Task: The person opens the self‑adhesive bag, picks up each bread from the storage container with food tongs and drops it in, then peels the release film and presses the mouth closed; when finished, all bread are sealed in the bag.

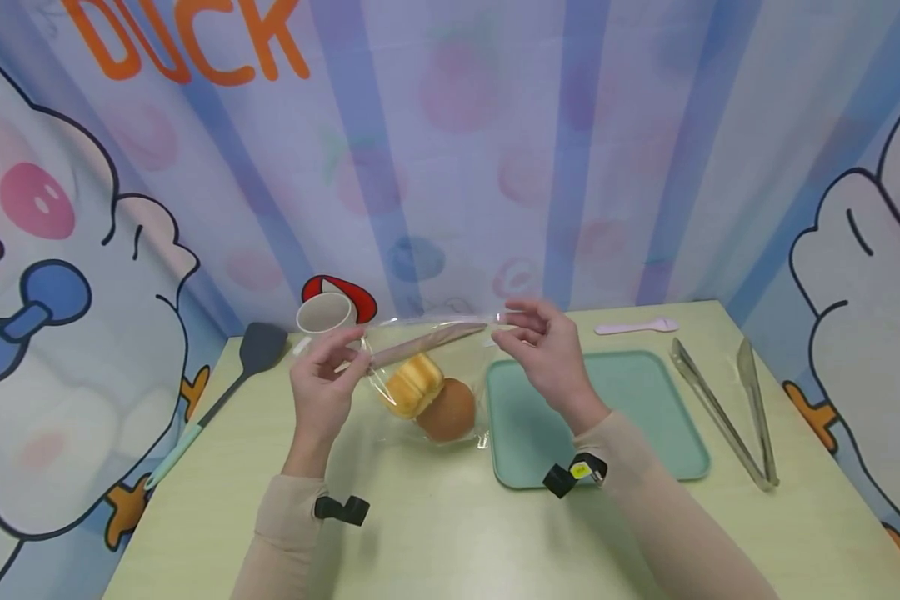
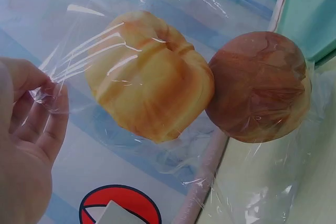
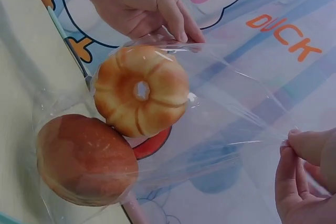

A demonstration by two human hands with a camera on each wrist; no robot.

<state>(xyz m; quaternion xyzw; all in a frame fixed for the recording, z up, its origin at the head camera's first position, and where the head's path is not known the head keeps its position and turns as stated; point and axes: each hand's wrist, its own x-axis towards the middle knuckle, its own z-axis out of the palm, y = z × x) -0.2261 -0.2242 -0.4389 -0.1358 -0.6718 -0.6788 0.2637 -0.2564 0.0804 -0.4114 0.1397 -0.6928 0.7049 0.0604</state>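
A clear plastic bag [image 3: 226, 114] hangs stretched between my two hands above the table. Inside it are a golden ring-shaped bread [image 3: 168, 77] and a round brown bun [image 3: 84, 161], side by side at the bottom. My left hand [image 1: 322, 396] pinches one upper corner of the bag, its film gathered between thumb and fingers. At the opposite upper corner, the thumb and fingertips of my right hand [image 1: 543, 358] pinch the film. Through the plastic, a long pinkish strip [image 1: 427, 342] shows near the table's back edge.
A green tray [image 1: 622, 433] lies under my right forearm, with metal tongs [image 1: 720, 417] to its right. Behind the tray is a small pink utensil [image 1: 636, 327]. At left are a white cup [image 1: 325, 315] and a dark-headed turner [image 1: 262, 348]. A printed curtain [image 1: 495, 167] hangs behind the table.
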